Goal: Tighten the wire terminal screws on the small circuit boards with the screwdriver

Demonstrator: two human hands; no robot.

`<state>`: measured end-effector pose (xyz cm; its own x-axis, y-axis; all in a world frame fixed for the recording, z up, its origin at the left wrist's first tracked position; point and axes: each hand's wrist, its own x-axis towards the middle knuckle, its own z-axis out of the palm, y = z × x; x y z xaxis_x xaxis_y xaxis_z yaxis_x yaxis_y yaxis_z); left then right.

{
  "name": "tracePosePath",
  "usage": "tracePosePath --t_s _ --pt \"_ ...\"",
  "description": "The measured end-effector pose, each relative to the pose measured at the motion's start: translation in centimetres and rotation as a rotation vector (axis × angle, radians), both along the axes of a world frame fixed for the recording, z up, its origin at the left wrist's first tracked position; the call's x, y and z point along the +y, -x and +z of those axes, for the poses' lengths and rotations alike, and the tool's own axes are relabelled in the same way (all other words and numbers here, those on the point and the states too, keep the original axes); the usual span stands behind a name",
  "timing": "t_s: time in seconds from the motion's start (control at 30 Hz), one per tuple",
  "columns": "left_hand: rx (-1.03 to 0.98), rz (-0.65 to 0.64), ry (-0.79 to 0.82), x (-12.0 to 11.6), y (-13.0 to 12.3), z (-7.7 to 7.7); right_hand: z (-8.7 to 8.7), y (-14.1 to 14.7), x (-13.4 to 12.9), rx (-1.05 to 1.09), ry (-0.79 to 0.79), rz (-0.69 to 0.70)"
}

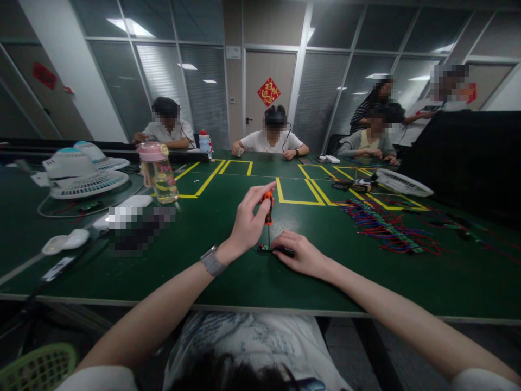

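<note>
My left hand point(251, 213), with a watch on its wrist, holds the orange and black handle of a screwdriver point(268, 209) between thumb and fingers. The screwdriver stands upright, its thin shaft reaching down to a small green circuit board point(264, 247) on the table. Beside the board, my right hand point(299, 253) rests low on the table, its fingers closed on a dark, elongated piece point(286, 251). The board and this piece meet or lie very close; I cannot tell whether they are joined.
The green table point(228, 282) bears yellow tape outlines. Rightward lies a row of circuit boards with red and blue wires point(382, 225). A pink-lidded bottle point(158, 174) and white fans point(87, 182) stand left. A dark monitor point(468, 163) is at right. Several people sit or stand opposite.
</note>
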<state>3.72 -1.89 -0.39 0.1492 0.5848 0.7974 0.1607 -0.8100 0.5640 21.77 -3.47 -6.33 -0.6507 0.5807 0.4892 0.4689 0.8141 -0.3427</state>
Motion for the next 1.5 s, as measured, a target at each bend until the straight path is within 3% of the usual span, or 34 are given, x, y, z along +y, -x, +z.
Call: tracePosePath --t_s 0.1,0.33,0.63,0.83,0.97,1.07,1.17,1.33,1.5 --pt "-0.032 -0.033 0.026 0.0 -0.1 -0.1 0.1 0.1 -0.1 0.000 -0.011 0.013" --pt "0.003 0.158 -0.086 -0.2 -0.1 0.3 0.0 0.1 0.0 0.004 -0.075 0.055" --pt "-0.060 0.216 0.013 0.1 -0.2 0.0 -0.1 0.1 0.1 -0.010 -0.150 0.070" --pt "-0.217 0.297 0.104 1.1 0.3 -0.1 -0.1 0.1 0.4 -0.014 -0.204 0.077" --pt "-0.297 0.259 0.097 1.6 0.8 0.4 0.0 0.2 0.3 -0.023 -0.203 0.051" --pt "-0.132 0.243 0.040 1.6 1.2 1.1 0.1 0.2 0.2 -0.028 -0.180 0.014" --pt "0.215 0.225 0.133 1.6 1.8 1.6 0.0 0.2 0.1 -0.031 -0.140 0.032" --pt "0.940 -0.072 0.369 1.9 3.2 1.1 -0.4 0.5 0.4 0.087 0.001 -0.016" --pt "1.193 -0.050 0.373 1.4 2.7 0.2 -0.7 0.9 0.8 0.172 0.116 -0.053"
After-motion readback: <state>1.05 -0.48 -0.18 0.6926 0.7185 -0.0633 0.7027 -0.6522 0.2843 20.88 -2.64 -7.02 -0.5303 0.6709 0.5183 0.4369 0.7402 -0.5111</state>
